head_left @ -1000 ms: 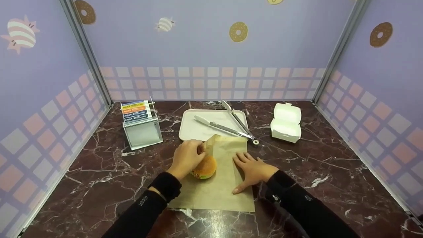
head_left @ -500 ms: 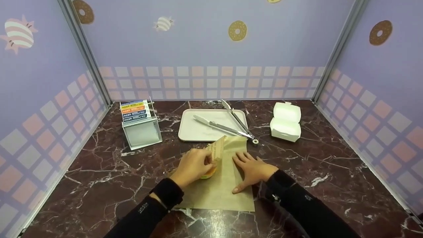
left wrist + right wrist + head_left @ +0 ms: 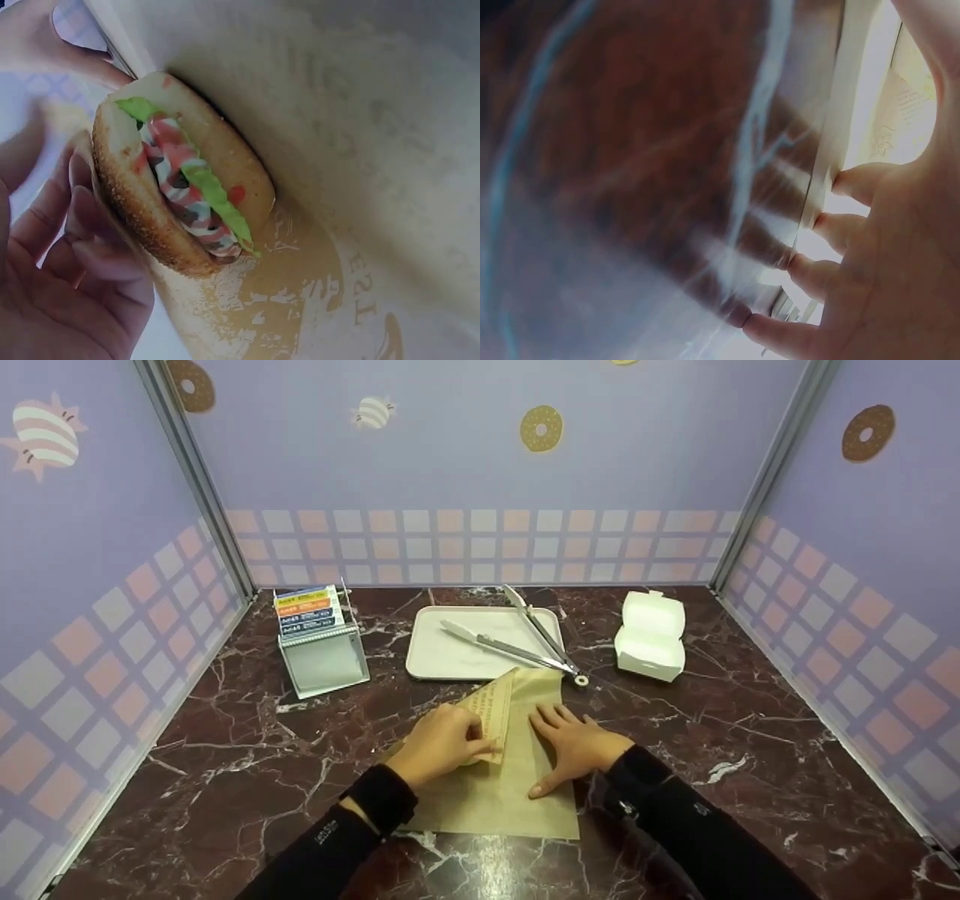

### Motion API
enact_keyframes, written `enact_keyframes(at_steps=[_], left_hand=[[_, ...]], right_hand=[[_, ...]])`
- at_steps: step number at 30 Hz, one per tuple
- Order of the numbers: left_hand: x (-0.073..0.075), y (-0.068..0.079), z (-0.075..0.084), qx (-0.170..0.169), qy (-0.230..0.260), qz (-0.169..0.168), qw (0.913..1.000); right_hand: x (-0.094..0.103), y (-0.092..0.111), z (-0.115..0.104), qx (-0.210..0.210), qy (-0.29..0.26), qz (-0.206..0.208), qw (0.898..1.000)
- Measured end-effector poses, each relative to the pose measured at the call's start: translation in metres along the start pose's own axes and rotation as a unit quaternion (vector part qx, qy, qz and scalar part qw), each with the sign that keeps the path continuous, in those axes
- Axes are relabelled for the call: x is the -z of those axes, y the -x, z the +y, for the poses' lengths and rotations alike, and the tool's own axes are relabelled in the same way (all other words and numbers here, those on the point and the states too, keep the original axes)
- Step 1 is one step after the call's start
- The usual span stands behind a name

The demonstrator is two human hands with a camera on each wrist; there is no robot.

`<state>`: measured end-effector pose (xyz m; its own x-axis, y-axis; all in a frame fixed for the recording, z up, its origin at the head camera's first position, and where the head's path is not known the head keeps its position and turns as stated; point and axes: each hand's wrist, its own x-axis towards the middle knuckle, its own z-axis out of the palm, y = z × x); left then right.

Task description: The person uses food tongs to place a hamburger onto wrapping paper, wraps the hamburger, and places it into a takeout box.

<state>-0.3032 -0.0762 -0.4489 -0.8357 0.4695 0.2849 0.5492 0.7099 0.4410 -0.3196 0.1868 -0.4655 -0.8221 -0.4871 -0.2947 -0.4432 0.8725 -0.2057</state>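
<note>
A sheet of brown wrapping paper (image 3: 517,810) lies in front of the person, its left part folded over to the right with printed lettering showing. My left hand (image 3: 442,746) pinches the folded edge of this paper. Beneath the fold is a burger (image 3: 187,172), seen from the side in the left wrist view with lettuce and a sauced filling; the head view hides nearly all of it. The left hand's curled fingers (image 3: 112,262) lie close beside its bun, paper between them. Fingers spread, my right hand (image 3: 574,746) presses on the right edge of the paper.
Behind the paper stands a white tray (image 3: 431,652) with metal tongs (image 3: 517,652) lying across it. An open white clamshell box (image 3: 651,637) is at the back right. At the back left, a metal holder (image 3: 326,664) bears several labelled packets (image 3: 304,611).
My left hand has moved right and slightly down, bringing the paper's left part over the burger, which was in plain view before. The right hand has stayed in place.
</note>
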Motion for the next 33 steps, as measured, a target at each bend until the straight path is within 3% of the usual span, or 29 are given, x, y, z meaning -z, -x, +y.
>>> enact_keyframes(at_steps=[4,9,12,16,20,25,33], left_hand=[[-0.001,-0.002,-0.001,0.013,0.003,0.004,0.9999],[-0.006,0.0,-0.001,0.006,-0.023,0.021,0.9995],[-0.01,0.001,-0.002,-0.01,-0.063,0.053,0.9965],[-0.011,0.001,-0.005,-0.014,-0.14,0.094,0.9856],[-0.009,-0.001,-0.007,0.002,-0.199,0.095,0.9754],[-0.007,-0.002,-0.01,0.022,-0.194,0.086,0.9769],[-0.006,0.0,-0.013,0.023,-0.155,0.073,0.9849]], right_hand=[[0.0,0.0,-0.001,0.0,-0.001,0.0,1.0],[-0.001,0.0,0.0,0.001,0.001,0.003,1.0],[0.0,0.0,0.0,0.001,-0.002,0.004,1.0],[0.001,0.0,0.0,0.004,-0.004,0.003,1.0],[0.001,0.0,0.001,0.004,-0.007,0.002,1.0],[0.001,0.0,0.002,0.003,-0.012,0.001,1.0],[0.0,0.001,0.002,0.011,-0.013,0.012,1.0]])
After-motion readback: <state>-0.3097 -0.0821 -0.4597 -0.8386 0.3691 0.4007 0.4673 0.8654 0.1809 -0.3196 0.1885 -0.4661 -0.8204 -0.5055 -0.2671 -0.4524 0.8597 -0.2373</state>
